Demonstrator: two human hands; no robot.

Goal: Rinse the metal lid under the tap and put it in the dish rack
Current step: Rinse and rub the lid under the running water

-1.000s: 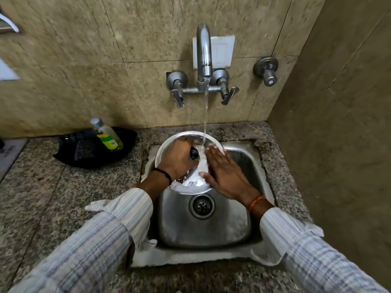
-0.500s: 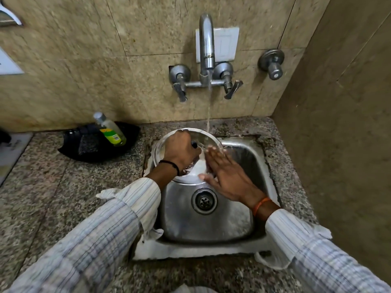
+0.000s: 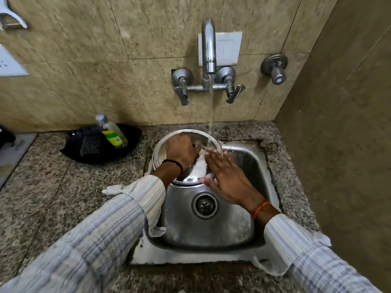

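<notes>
A round metal lid (image 3: pixel 163 153) is held tilted over the back left of the steel sink (image 3: pixel 211 235). My left hand (image 3: pixel 182 152) is closed around the lid's black knob, which is mostly hidden. My right hand (image 3: pixel 224 176) lies flat with fingers spread on the lid's right side. Water runs from the wall tap (image 3: pixel 208 47) onto the lid's far right edge by my right fingertips. No dish rack is in view.
A black tray (image 3: pixel 91 149) with a green-labelled soap bottle (image 3: pixel 112 132) sits on the granite counter (image 3: pixel 53 197) left of the sink. A tiled wall stands close on the right. A separate valve (image 3: pixel 275 68) is on the back wall.
My right hand has slid down and toward me over the lid's right side. My left hand keeps its grip on the knob. Water keeps running.
</notes>
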